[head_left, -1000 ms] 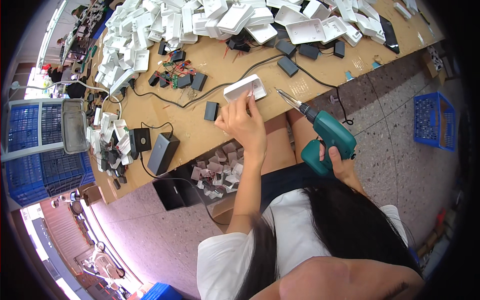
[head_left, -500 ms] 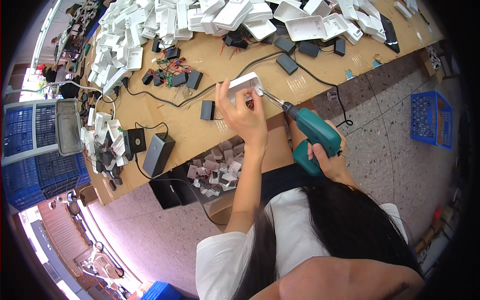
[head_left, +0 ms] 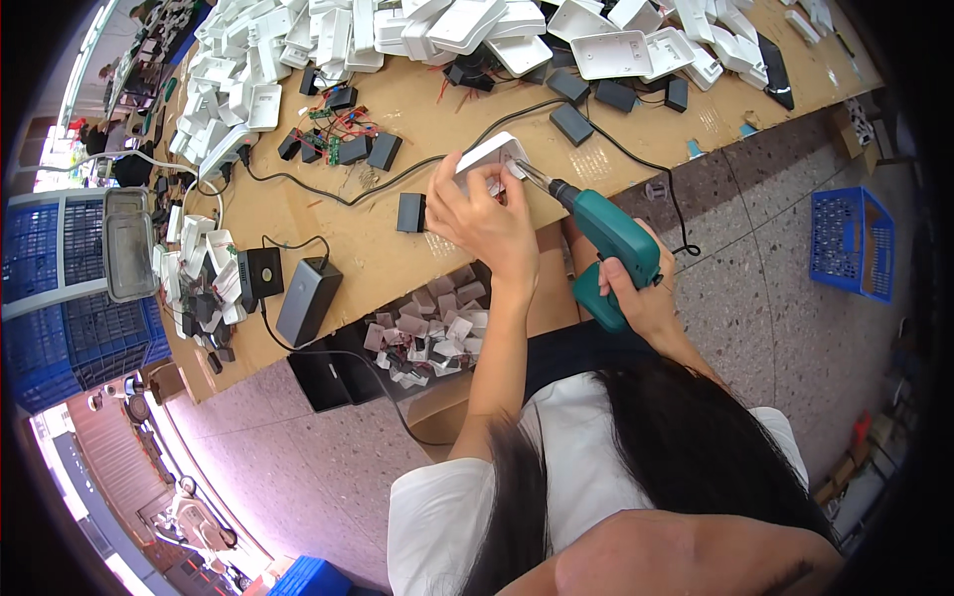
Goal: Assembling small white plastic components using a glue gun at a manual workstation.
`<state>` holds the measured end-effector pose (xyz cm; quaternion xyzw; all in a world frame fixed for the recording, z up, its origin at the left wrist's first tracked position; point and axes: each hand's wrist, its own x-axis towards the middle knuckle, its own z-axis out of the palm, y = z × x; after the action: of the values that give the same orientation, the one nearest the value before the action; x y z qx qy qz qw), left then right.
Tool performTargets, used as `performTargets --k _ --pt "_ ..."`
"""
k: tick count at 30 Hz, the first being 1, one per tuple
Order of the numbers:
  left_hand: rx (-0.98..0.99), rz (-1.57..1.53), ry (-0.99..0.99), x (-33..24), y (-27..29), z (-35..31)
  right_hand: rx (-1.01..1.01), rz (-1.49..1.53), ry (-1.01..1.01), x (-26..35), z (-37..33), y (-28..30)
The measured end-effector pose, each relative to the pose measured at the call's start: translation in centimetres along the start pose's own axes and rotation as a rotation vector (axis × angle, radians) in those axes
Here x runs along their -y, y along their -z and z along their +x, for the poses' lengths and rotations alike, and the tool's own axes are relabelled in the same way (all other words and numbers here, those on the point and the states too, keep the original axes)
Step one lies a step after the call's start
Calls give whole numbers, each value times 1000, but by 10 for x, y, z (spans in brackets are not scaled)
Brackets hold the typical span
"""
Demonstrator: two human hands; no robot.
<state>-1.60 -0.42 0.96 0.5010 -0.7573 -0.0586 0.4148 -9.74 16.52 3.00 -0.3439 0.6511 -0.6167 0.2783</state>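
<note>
My left hand (head_left: 487, 214) is closed around a white plastic housing (head_left: 494, 151) at the table's front edge, its open side facing me. Fingers hide part of the inside, where a few small parts show too faintly to name. A green cordless screwdriver (head_left: 611, 236) is gripped in my right hand (head_left: 641, 288). Its long metal bit reaches into the right end of the housing, next to my left fingertips; whether the tip touches a screw I cannot tell. Just left of my left hand lies a small black box (head_left: 411, 213).
White housings (head_left: 328, 40) are heaped along the table's far side. Black boxes with red wires and circuit boards (head_left: 343, 134) lie in front. A black cable (head_left: 348, 202) crosses the tabletop. Below the edge stands a bin of finished-looking white pieces (head_left: 437, 328); a blue basket (head_left: 850, 243) stands on the floor.
The screwdriver and my right hand have shifted slightly up and left, bringing the bit deeper into the housing. My left hand still holds the housing, which has turned slightly.
</note>
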Motion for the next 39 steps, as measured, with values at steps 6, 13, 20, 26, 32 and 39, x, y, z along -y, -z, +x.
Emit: performTargets --k 6,13,20,26,32,39 --pt "11 -18 4 0 1 0 40 -165 86 -3 10 -2" --pt "26 -9 23 -2 0 1 43 -157 82 -2 12 -2" --pt "21 7 26 -2 0 0 25 -164 82 -1 13 -4" --pt "22 -11 33 0 -2 -1 0 -111 -7 3 12 -5" --pt "22 -20 33 1 -3 -1 -1 -117 -18 4 12 -5" --pt "20 -6 31 2 -4 -1 14 -66 -81 4 11 -5"
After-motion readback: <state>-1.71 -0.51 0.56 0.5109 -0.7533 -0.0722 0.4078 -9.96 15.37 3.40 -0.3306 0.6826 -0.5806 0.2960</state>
